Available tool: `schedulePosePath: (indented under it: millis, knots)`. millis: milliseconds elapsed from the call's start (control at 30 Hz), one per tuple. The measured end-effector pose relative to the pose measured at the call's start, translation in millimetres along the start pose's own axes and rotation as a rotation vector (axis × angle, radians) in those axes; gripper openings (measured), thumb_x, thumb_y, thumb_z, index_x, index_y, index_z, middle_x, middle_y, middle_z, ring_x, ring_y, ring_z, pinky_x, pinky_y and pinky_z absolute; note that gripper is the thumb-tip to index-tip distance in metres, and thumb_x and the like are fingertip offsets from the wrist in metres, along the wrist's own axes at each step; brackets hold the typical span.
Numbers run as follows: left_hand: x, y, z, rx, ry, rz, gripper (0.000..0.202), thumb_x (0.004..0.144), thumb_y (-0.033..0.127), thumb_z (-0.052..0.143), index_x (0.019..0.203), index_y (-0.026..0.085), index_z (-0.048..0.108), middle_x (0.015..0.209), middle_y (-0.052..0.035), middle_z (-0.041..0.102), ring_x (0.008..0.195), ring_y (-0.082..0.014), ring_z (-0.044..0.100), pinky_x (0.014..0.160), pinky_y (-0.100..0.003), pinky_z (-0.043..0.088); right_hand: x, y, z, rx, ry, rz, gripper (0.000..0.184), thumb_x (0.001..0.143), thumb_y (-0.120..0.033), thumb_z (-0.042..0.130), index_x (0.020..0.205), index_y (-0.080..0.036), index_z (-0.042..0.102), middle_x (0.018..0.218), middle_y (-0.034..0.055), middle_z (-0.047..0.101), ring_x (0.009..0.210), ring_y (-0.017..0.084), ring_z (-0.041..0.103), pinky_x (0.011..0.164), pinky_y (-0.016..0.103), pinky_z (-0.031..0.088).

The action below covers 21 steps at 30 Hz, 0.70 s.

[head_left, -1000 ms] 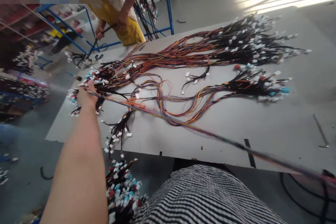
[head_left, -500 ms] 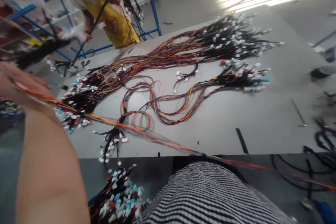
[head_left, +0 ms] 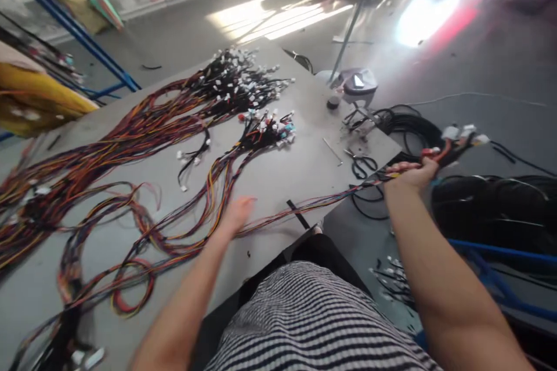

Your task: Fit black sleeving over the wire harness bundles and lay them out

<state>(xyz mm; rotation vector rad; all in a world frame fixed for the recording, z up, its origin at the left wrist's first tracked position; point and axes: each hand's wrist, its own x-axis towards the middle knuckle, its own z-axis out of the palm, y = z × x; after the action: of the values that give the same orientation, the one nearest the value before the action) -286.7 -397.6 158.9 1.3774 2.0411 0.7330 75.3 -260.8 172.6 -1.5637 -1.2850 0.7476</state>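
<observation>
My right hand (head_left: 411,173) is closed around the end of a multicoloured wire harness (head_left: 331,202), out past the table's right edge; white and red connectors (head_left: 461,136) stick out beyond the fist. The harness stretches left over the table corner to my left hand (head_left: 237,214). That hand rests low on the grey table (head_left: 304,174) at the harness, blurred by motion, so its grip is unclear. More harness bundles (head_left: 143,127) with white connector ends (head_left: 243,78) lie spread over the table.
Scissors (head_left: 363,165) and a thin metal rod (head_left: 333,151) lie near the table's right corner. Black cable coils (head_left: 407,124) and a grey stand base (head_left: 359,82) sit beyond it. A blue frame (head_left: 500,252) and loose connectors (head_left: 391,278) are low right.
The view has swung right. My left hand came in from the far left connector pile to the table's near edge. My right hand now shows, holding the harness end out to the right.
</observation>
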Motion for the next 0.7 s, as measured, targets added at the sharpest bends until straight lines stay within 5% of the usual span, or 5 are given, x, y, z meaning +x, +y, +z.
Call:
schedulePosePath:
  millis: [100,200,267,500,700]
  knots:
    - [42.7,76.2,122.0,-0.165,-0.390,0.321,0.023,0.090,0.021,0.050,0.094,0.018,0.072,0.105,-0.0057,0.073,0.103,-0.0176,0.064,0.097,-0.029,0.047,36.9,18.9,17.9,0.312,0.248,0.191,0.045,0.065,-0.070,0.014,0.059,-0.026,0.009,0.049,-0.0033,0.018,0.042,0.009,0.028,0.043,0.026,0.033]
    - [76.9,137.0,212.5,-0.310,-0.643,0.413,0.041,0.099,0.037,0.033,0.105,0.015,0.068,0.097,-0.0067,0.071,0.091,-0.0168,0.063,0.087,-0.028,0.048,81.4,34.6,32.1,0.458,0.316,0.176,0.042,0.071,-0.063,0.026,0.057,-0.025,0.015,0.050,-0.0038,0.022,0.043,0.010,0.031,0.043,0.024,0.033]
    - [103.0,160.0,250.7,-0.341,-0.710,0.347,0.049,0.099,0.042,0.027,0.104,0.013,0.066,0.079,-0.0038,0.066,0.074,-0.0149,0.060,0.073,-0.026,0.048,117.0,48.9,37.0,0.478,0.312,0.169,0.042,0.074,-0.061,0.032,0.055,-0.025,0.021,0.048,-0.0029,0.027,0.042,0.011,0.033,0.041,0.024,0.032]
    - [228.1,184.4,307.9,-0.009,-0.449,0.208,0.040,0.098,0.038,0.031,0.090,0.019,0.065,0.082,-0.0041,0.065,0.083,-0.0197,0.060,0.077,-0.028,0.043,246.8,105.4,40.0,0.103,-0.085,0.113,0.035,0.071,-0.047,0.061,0.056,-0.016,0.057,0.057,0.0032,0.055,0.060,0.016,0.054,0.060,0.026,0.043]
    - [288.1,192.2,343.2,0.120,-0.476,0.109,0.034,0.096,0.037,0.038,0.081,0.020,0.064,0.076,-0.0056,0.065,0.081,-0.0227,0.061,0.076,-0.030,0.043,304.4,119.9,53.1,-0.440,-0.207,0.177,0.041,0.085,-0.044,0.056,0.063,-0.011,0.063,0.062,0.0082,0.060,0.072,0.023,0.060,0.067,0.028,0.041]
